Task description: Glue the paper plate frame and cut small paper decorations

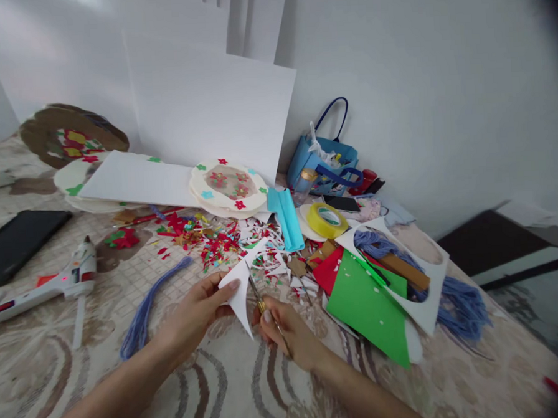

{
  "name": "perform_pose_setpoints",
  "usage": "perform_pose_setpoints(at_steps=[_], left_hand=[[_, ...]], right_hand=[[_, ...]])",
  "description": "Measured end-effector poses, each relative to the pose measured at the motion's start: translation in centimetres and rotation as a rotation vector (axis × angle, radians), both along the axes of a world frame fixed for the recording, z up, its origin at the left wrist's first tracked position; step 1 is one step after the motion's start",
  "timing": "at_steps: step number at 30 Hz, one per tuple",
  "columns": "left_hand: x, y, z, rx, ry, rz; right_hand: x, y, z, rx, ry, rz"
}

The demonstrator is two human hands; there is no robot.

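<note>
My left hand (pixel 209 303) pinches a pointed piece of white craft foam or paper (pixel 238 298) between thumb and fingers. In my right hand (pixel 285 330) is a pair of scissors (pixel 260 303), its blades pointing up and away along the white piece's right edge. Whether the blades are parted is too small to tell. Just beyond both hands lies a heap of small red, white and coloured scraps (pixel 220 243). A bundle of blue yarn (pixel 148 309) lies left of my left hand.
At left are a glue gun (pixel 72 276) and a black tablet or phone (pixel 21 244). Green sheet (pixel 368 307), yellow tape roll (pixel 327 220) and a white sheet with round cutouts (pixel 427 313) lie right. Behind stand decorated round pieces (pixel 198 188), a white board (pixel 208 113) and a blue bag (pixel 299 161).
</note>
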State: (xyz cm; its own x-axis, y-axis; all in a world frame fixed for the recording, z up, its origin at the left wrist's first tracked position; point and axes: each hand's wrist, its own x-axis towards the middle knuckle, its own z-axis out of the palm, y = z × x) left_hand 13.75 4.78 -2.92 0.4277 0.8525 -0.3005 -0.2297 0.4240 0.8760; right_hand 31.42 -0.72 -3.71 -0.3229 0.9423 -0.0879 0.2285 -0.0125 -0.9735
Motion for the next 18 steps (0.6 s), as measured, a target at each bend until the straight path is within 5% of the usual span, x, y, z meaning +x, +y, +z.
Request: perform_pose_setpoints(at_steps=[18], left_hand=[[0.20, -0.02, 0.54, -0.015, 0.011, -0.038]], right_hand=[[-0.14, -0.15, -0.48, -0.065, 0.046, -0.051]])
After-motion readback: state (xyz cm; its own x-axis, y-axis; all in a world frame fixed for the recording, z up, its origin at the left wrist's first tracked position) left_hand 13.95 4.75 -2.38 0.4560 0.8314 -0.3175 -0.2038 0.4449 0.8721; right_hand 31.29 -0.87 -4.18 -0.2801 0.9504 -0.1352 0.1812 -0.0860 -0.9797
